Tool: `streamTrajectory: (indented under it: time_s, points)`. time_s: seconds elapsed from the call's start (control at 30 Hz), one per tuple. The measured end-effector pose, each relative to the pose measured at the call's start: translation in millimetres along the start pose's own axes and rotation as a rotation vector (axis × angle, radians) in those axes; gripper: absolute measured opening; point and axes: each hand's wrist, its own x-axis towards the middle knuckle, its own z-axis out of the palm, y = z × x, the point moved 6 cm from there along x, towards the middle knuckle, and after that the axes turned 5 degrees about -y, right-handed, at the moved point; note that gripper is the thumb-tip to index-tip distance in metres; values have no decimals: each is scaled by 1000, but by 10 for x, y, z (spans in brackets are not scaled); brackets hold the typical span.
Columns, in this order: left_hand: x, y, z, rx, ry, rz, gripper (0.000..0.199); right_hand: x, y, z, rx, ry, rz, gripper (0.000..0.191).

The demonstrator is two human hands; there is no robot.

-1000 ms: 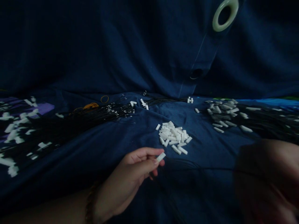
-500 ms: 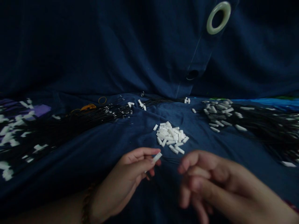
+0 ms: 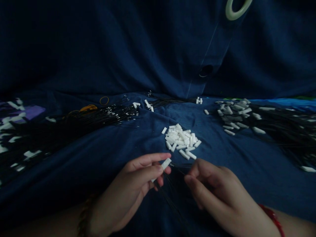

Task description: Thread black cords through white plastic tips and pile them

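Between the thumb and fingers of my left hand (image 3: 130, 187) is a small white plastic connector (image 3: 166, 163), tilted up to the right. Thin black wires trail down from below it. My right hand (image 3: 219, 189) is closed in a pinch on a thin black wire (image 3: 181, 171). The wire's bright metal tip is beside the connector's upper end; whether it touches is too small to tell. Just beyond both hands lies a loose pile of white connectors (image 3: 181, 136) on the dark blue cloth (image 3: 138, 143).
To the left, a bundle of black wires (image 3: 98, 118) has bare metal ends, near an orange rubber band (image 3: 104, 100). On the right lies another wire bundle (image 3: 283, 121) with white connectors. Several wires (image 3: 172, 100) lie at the back before a hanging blue curtain (image 3: 148, 49).
My right hand has come in toward the left one, and its loose fingers have closed on a wire. My left hand keeps the connector almost in place. The view has tilted slightly down.
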Motion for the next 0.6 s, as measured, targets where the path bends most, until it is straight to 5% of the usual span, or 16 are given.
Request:
streamTrajectory:
  time_s: [0.6]
  points:
    - [3,8,12,-2,-4,-4,22,-33,43,39,-7,5,-21,20]
